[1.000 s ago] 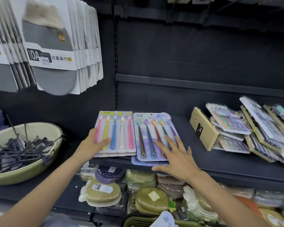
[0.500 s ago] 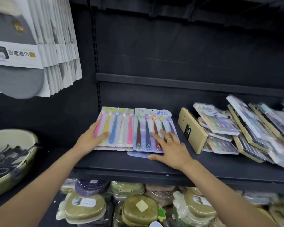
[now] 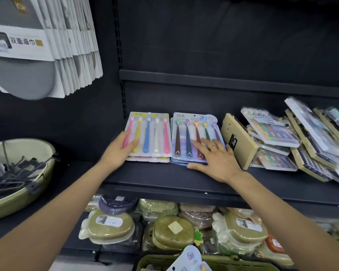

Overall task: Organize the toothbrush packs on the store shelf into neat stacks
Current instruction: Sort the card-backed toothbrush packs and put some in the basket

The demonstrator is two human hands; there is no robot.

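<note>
Two short stacks of toothbrush packs lie side by side on the black shelf (image 3: 164,178). The left stack (image 3: 153,133) shows pastel pink, yellow, blue and white brushes. My left hand (image 3: 119,151) rests on its lower left corner with the thumb on top. The right stack (image 3: 190,137) shows dark-handled brushes on a blue card. My right hand (image 3: 213,161) lies flat on its lower right part, fingers straight, a ring on one finger. A messy pile of more toothbrush packs (image 3: 294,141) leans at the right of the shelf.
A tan cardboard pack (image 3: 241,141) leans against the messy pile beside my right hand. A green bowl of black hooks (image 3: 20,177) stands at the left. Grey towel packs (image 3: 47,45) hang at upper left. Green and brown soap boxes (image 3: 172,229) fill the shelf below.
Both stacks have been slid further back on the shelf under my hands. The lower blue pack sticks out less at the front.
</note>
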